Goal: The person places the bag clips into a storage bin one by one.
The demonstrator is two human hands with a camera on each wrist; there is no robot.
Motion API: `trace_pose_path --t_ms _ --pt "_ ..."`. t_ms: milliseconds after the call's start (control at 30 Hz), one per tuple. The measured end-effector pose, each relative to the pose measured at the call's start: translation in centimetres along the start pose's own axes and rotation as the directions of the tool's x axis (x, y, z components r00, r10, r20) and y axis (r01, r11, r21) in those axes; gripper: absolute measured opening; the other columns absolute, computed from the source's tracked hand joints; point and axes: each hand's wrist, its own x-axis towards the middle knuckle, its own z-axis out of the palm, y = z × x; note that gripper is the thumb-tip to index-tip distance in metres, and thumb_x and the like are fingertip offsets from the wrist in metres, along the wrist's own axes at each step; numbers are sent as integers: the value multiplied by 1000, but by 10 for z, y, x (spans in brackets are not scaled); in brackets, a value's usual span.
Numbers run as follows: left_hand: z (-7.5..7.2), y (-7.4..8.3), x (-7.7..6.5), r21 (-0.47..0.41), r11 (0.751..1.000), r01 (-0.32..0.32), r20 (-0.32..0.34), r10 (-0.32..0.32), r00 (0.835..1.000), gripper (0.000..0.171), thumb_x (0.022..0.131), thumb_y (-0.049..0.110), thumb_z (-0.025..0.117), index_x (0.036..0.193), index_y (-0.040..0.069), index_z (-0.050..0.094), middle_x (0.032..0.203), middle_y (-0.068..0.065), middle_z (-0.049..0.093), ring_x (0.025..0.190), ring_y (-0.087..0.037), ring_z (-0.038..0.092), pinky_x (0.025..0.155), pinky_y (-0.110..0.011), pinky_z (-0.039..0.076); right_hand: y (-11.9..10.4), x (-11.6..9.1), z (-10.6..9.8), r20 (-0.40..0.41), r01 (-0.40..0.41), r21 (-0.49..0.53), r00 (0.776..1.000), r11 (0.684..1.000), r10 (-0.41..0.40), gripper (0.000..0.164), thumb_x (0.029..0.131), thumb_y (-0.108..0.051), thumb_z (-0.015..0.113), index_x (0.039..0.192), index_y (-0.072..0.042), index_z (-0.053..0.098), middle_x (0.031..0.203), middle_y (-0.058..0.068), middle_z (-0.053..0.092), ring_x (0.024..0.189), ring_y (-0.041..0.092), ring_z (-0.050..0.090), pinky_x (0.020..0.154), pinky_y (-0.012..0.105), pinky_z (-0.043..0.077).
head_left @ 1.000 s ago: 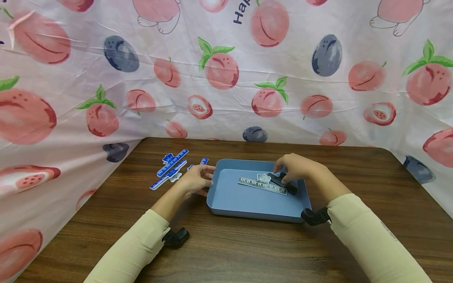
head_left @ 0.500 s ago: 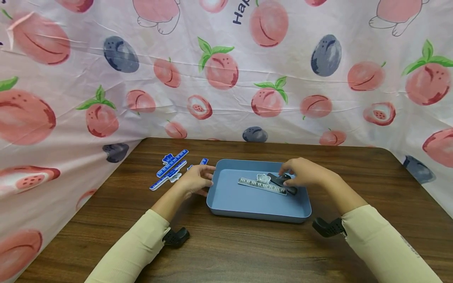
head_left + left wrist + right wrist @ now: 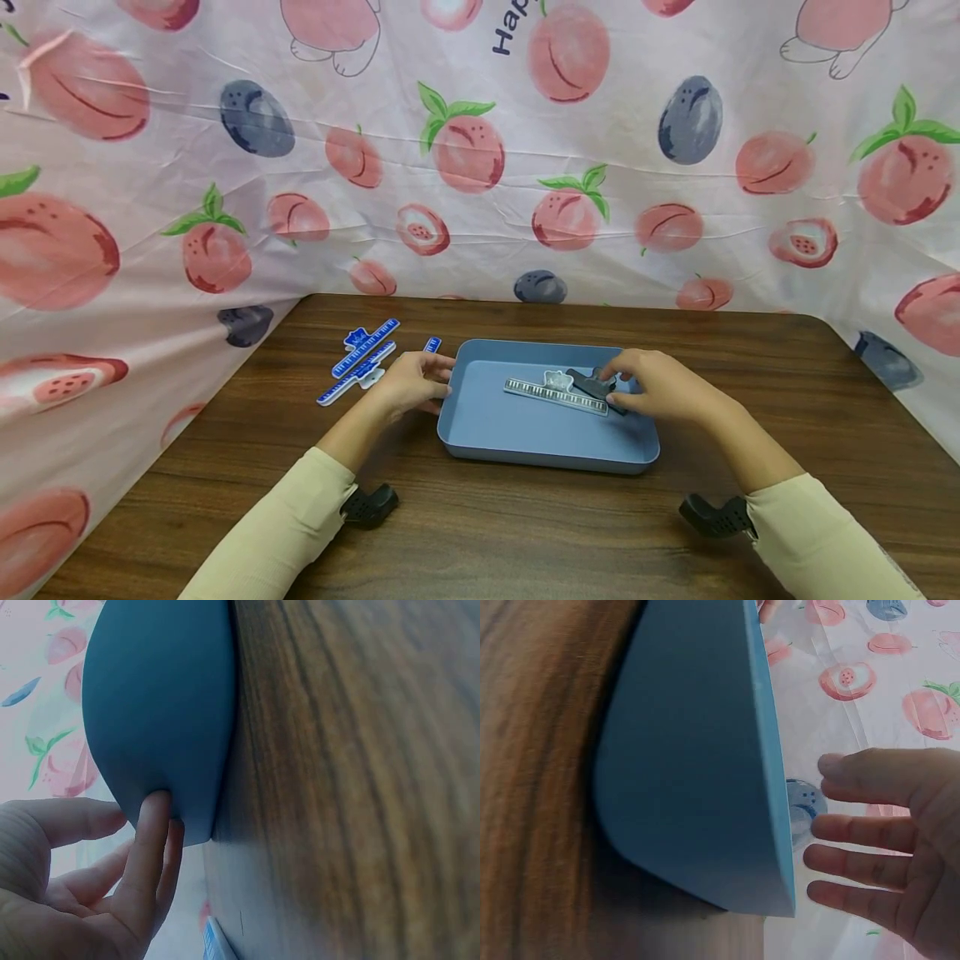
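Observation:
A blue rectangular tray (image 3: 495, 442) stands on the table. My left hand (image 3: 408, 385) is at its left end; in the left wrist view its long fingers lie against the tray's outer wall (image 3: 161, 705), with the thumb at the rim. Inside the tray, toward the right, a clear-and-white clip (image 3: 557, 395) with a piano-key print lies overlapping a black clip (image 3: 585, 382). Over the tray's right part is my right hand (image 3: 656, 387), its fingertips in front of the black clip in this view. The right wrist view shows this hand (image 3: 900, 847) with spread fingers holding nothing.
Left of the tray, a blue piano-key clip (image 3: 367, 348) and a blue-and-white one (image 3: 354, 379) lie on the wooden table (image 3: 480, 525). Another blue clip (image 3: 432, 344) is partly hidden behind my left hand. A fruit-print cloth (image 3: 480, 250) hangs behind.
My right hand has drawn back from the black clip, toward the right and nearer to me, with its fingers loosening. The clips and the tray stay in place, as does my left hand.

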Motion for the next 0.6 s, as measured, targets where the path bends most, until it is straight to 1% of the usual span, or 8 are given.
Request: trace_pose_path --t_ms 100,200,300,400,500,533,600 --pt "0 0 -2 15 999 -28 -12 28 1000 44 86 -9 63 129 -10 55 116 -25 62 88 -25 66 69 -42 58 -1 -4 4 -47 8 -29 999 1000 -9 22 86 -13 73 106 -3 70 104 6 68 92 27 63 78 46 52" --pt "0 -1 -3 69 996 -56 -23 58 998 40 86 -7 63 126 -10 57 114 -24 64 88 -24 66 70 -41 58 -1 -9 7 -89 12 -49 996 999 -16 21 85 -12 74 105 -4 70 103 5 67 91 27 63 79 46 52" --pt "1 -1 -5 155 983 -95 -34 101 994 36 87 -5 64 123 -10 60 110 -21 66 85 -22 67 68 -38 58 0 -13 9 -120 23 -66 992 998 -31 21 85 -12 75 104 -5 70 102 5 67 94 27 63 82 47 51" --pt "1 -1 -8 233 964 -128 -57 145 988 31 87 -2 65 117 -9 64 103 -19 68 78 -19 67 64 -35 58 -1 -18 9 -141 35 -69 989 997 -44 21 84 -11 75 103 -4 71 102 4 67 99 27 62 86 49 50" --pt "1 1 -11 332 928 -168 -83 206 975 26 86 1 66 111 -6 68 95 -13 70 68 -16 66 60 -32 57 -1 -23 8 -156 40 -70 987 997 -50 20 83 -10 76 102 -4 71 102 3 67 100 25 62 87 49 50" --pt "1 1 -12 369 912 -177 -93 226 970 24 86 3 67 109 -4 70 93 -11 70 68 -15 65 61 -31 57 -2 -25 8 -158 39 -70 986 997 -49 21 83 -10 76 102 -4 71 102 3 67 98 24 62 86 48 50" --pt "0 2 -15 455 868 -197 -108 273 956 21 86 5 67 105 -1 72 89 -6 69 70 -15 63 64 -30 54 -2 -29 8 -162 30 -70 986 997 -41 21 83 -10 76 102 -4 70 102 3 66 96 24 62 85 47 51"
